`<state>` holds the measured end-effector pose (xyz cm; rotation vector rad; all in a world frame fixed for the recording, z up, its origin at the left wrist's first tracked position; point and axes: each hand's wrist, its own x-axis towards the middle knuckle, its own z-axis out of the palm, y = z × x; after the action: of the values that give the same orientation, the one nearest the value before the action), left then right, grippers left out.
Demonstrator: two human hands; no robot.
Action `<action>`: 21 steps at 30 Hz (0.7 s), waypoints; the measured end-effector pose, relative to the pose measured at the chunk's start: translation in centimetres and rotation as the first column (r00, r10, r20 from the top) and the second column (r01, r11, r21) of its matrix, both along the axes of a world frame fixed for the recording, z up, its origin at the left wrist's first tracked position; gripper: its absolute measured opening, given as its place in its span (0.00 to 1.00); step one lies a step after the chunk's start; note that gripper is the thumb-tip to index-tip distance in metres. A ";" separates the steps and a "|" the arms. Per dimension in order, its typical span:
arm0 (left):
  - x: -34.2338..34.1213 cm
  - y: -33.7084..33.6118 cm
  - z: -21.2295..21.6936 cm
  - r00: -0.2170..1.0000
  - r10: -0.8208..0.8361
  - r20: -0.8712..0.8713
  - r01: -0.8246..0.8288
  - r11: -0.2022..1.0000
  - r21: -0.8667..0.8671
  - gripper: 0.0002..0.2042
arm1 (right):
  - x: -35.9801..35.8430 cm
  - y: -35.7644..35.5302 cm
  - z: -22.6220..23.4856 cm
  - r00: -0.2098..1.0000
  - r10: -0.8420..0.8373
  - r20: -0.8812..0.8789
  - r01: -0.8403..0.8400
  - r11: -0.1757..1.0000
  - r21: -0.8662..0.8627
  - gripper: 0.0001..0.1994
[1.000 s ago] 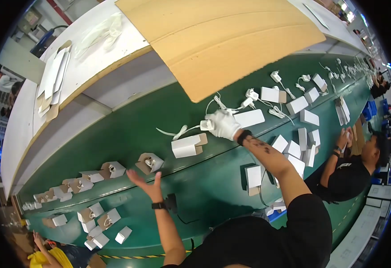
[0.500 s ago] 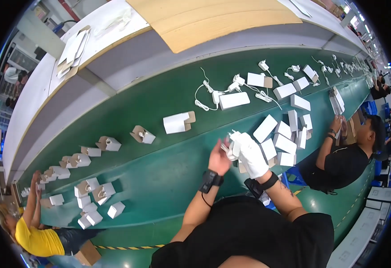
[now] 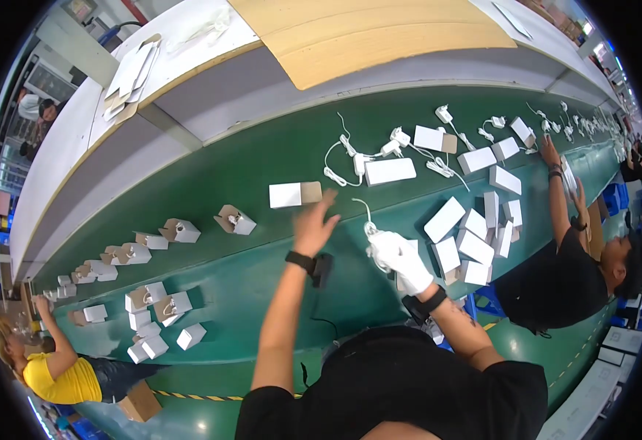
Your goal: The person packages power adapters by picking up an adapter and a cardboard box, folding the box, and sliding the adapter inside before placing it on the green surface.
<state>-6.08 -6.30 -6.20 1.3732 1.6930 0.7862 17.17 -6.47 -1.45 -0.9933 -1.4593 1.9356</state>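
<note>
My left hand [image 3: 315, 224] is stretched out over the green surface, its fingers apart and slightly blurred. Its fingertips are close to the brown open flap of a white box [image 3: 285, 195]; whether they touch it I cannot tell. My right hand [image 3: 400, 258], in a white glove, is closed around a white charger cable [image 3: 369, 226], whose loose end sticks up past the fingers. Most of what the glove grips is hidden. Just right of it lies a pile of white boxes [image 3: 473, 246].
White plug chargers with cables [image 3: 360, 163] and more boxes lie along the far green strip. A row of open boxes [image 3: 181, 230] runs left. One co-worker in yellow [image 3: 64, 378] is at the left, another in black [image 3: 548, 282] at the right. Cardboard [image 3: 379, 37] covers the shelf.
My left hand has left the right hand and reached left and forward to the open box. The right hand has shifted slightly left, with the cable end now showing. The right co-worker's arm stretches farther forward.
</note>
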 end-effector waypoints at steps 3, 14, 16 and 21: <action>-6.4 1.4 -2.1 0.490 0.179 -0.853 0.008 0.978 0.209 0.49 | 0.8 -0.1 4.9 0.913 -0.226 -0.338 -0.009 0.820 -0.572 0.20; -4.6 1.1 0.2 0.726 -0.114 -0.678 0.257 0.960 0.113 0.27 | 0.6 3.8 0.6 0.982 0.165 -0.087 -0.180 0.962 -0.207 0.21; -3.0 -0.3 2.7 0.775 -0.140 -0.617 0.300 0.940 0.164 0.27 | -0.2 4.6 0.7 0.977 0.207 0.048 -0.196 0.965 -0.174 0.23; 0.3 -1.9 4.6 0.844 -0.215 -0.491 0.307 0.945 0.113 0.29 | -4.6 4.6 2.3 0.750 0.102 0.654 -0.622 0.446 0.644 0.16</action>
<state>-5.73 -8.22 -1.59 2.0112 1.7616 0.4810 12.53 -1.84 0.81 -0.7389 -2.7781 0.8297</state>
